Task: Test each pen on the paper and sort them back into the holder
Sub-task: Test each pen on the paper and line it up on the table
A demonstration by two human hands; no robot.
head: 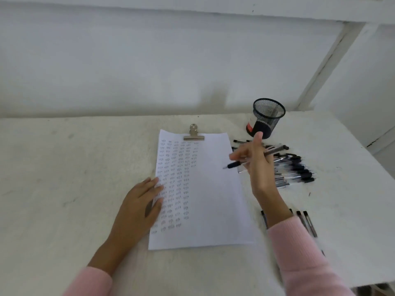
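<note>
Left hand (pixel 145 201) lies flat, fingers straight, on the 9 o'clock edge of the paper (pixel 215 199), pressing it down so the sheet should not slide under a stroke. Right hand (pixel 257 165) pinches a dark-gripped ballpoint pen (pixel 275 151) between thumb and fingers. It is raised above the sheet's 3 o'clock edge, and the pen's tip points toward 9 o'clock over the blank part. The pen is blurred, so I cannot tell whether its point is clicked out.

Columns of small test marks fill the left half of the paper, and a metal bulldog clip (pixel 193 133) grips its 12 o'clock edge. The black mesh holder (pixel 268 117) stands upright at 1 o'clock from the sheet, with no pen showing above its rim.

A heap of similar pens (pixel 295 167) lies on the table (pixel 64 167) at 3 o'clock, just beside the right hand and easy to reach. A smaller row of pens (pixel 307 223) lies apart at 5 o'clock, partly under the pink sleeve. That row is probably a set-aside group, though I cannot tell which kind. The held pen looks ready for a trial mark, and the holder seems yet to be filled.
</note>
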